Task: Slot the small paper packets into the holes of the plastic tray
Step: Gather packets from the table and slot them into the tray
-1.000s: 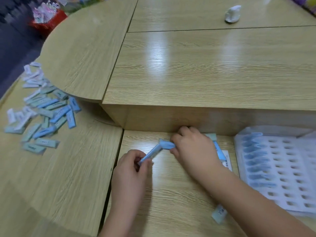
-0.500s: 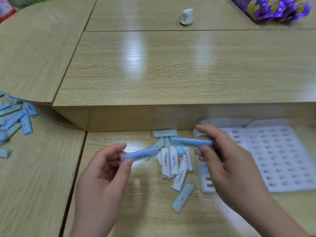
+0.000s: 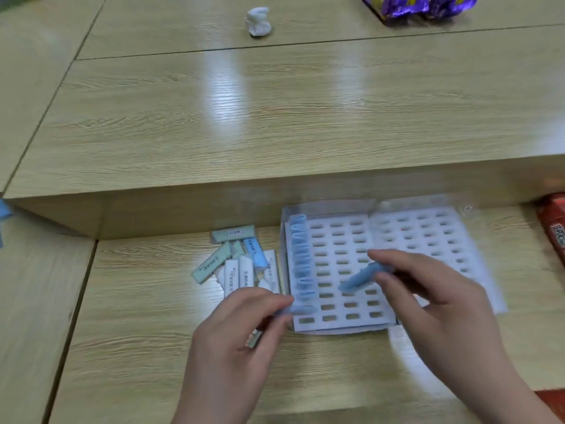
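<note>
Pinching a blue packet (image 3: 301, 309) at the tray's (image 3: 428, 237) near left edge, the left hand (image 3: 238, 338) is apart from the right hand (image 3: 434, 307), which grips a second blue packet (image 3: 360, 278) tilted over open holes. A column of packets (image 3: 301, 255) fills the tray's left side, and loose packets (image 3: 241, 264) lie just left on the desk (image 3: 153, 332). Close behind rises a wooden ledge (image 3: 275, 133) bearing a white wad (image 3: 259, 21).

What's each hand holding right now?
Left hand: pinches a blue packet at the tray's left column.
Right hand: pinches a second blue packet above the tray.
</note>
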Demonstrator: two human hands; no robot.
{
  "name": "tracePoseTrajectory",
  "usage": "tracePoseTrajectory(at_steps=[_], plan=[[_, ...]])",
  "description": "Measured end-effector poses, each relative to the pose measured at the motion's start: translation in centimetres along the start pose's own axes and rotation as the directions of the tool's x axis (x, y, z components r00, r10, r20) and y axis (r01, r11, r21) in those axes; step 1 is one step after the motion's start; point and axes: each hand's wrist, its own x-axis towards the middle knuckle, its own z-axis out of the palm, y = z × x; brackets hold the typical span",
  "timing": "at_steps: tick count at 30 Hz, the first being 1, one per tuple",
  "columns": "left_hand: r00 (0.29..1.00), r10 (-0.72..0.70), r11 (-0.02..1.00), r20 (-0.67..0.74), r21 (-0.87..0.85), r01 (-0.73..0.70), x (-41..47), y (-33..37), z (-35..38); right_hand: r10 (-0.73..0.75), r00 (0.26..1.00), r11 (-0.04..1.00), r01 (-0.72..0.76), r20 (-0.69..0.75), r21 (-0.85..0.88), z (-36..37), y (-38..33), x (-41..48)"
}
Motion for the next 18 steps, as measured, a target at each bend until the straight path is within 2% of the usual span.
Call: tracePoseTrajectory(at_steps=[4,8,12,18], plan=[[0.997,0.065,0.991,-0.029,0.117,-0.061,-0.2,-0.3,0.9,-0.120,0.988,0.991,0.124,0.092,-0.040,1.2,1.0,-1.5],[0.993,0.113,0.981,-0.042,0.162,-0.104,-0.3,-0.9,1.5,-0.263,0.955,0.962,0.270,0.135,-0.040,2.8,1.7,-2.5],[0.979,0.199,0.964,-0.041,0.187,-0.189,-0.2,-0.9,1.7,-0.309,0.941,0.947,0.318,0.136,-0.051,3.9,2.4,-2.9],[0.975,0.223,0.951,0.025,0.216,-0.223,-0.4,-1.5,2.9,-0.394,0.911,0.903,0.409,0.124,-0.132,4.4,2.6,-3.3]])
